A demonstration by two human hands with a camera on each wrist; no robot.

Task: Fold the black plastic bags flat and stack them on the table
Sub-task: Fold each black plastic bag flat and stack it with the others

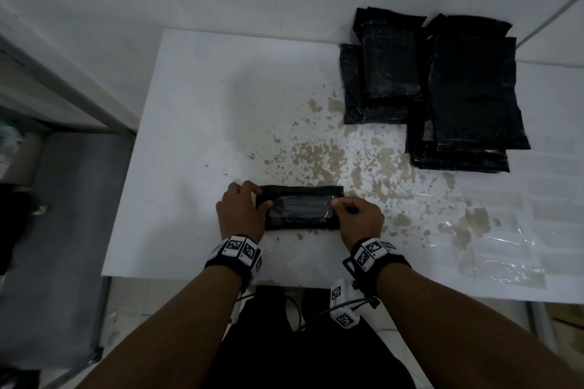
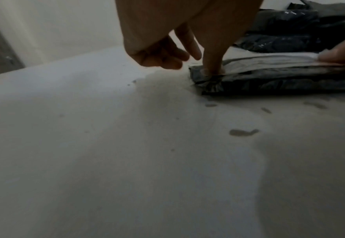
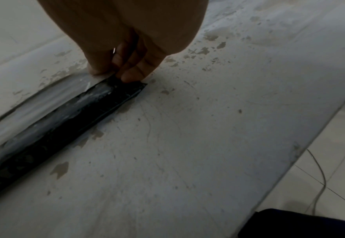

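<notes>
A person folds a black plastic bag [image 1: 301, 207] near the front edge of a white table [image 1: 196, 123], both bare hands working the narrow strip where it lies lengthwise across the person's front. The left hand [image 1: 241, 210] sits at the bag's left end; in the left wrist view one finger [image 2: 213, 64] presses straight down on that end while the other fingers hang loosely spread just beside it, clear of the plastic. The right hand [image 1: 358, 215] is at the opposite end, and the right wrist view shows its thumb and fingertips [image 3: 130, 75] curled together and pinching the bag's corner against the tabletop. The bag's glossy top face catches the light, and a folded flap lies along its length. Two piles of black bags [image 1: 442, 88] sit at the table's far right, well apart from the one being worked: a smaller overlapping pile on the left and a taller, looser one touching it on the right. A clear plastic sleeve [image 1: 502, 243] lies flat near the right front of the table. The tabletop's white coating is chipped into brown patches [image 1: 331, 151] between the hands and the piles. Black wristbands carrying square black-and-white coded markers [image 1: 241, 249] circle both wrists; the markers bear patterns only, and no brand, label or readable writing shows on the bags or the table.
</notes>
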